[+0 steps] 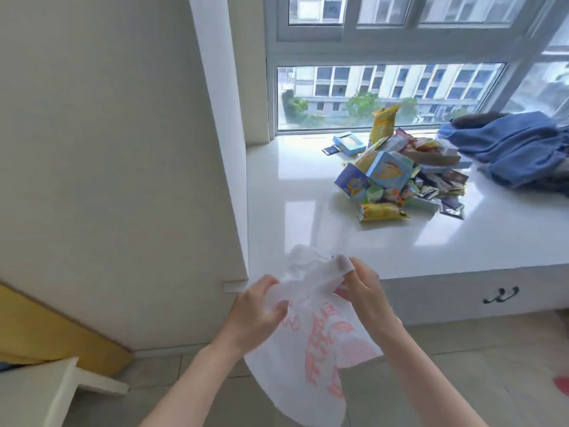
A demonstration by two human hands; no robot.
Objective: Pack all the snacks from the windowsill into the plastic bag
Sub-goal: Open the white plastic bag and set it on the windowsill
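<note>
**Bag in both hands, snacks waiting on the sill**

While the snack pile (406, 177) sits untouched on the white windowsill (308, 217), both hands are busy with the plastic bag (311, 340) down in front of the sill's near edge. That bag is thin and white with pinkish-red print, and it hangs crumpled below the hands, above the tiled floor (462, 365). The left hand (258, 312) is clamped on the bag's upper left part, thumb and fingers pinching the film. The right hand (366, 291) grips the top on the other side, with a strip of the bag stretched over a raised fingertip. Whether the mouth of the bag is open yet, I cannot tell.

Up on the sill, the snacks lie heaped toward the far right side, near the window glass (385, 94): blue boxes, yellow packets and dark wrappers, one yellow packet (383, 211) lying at the near edge of the heap. Just beside the heap, at the sill's right end, lies a bundle of blue cloth (517, 152).
</note>
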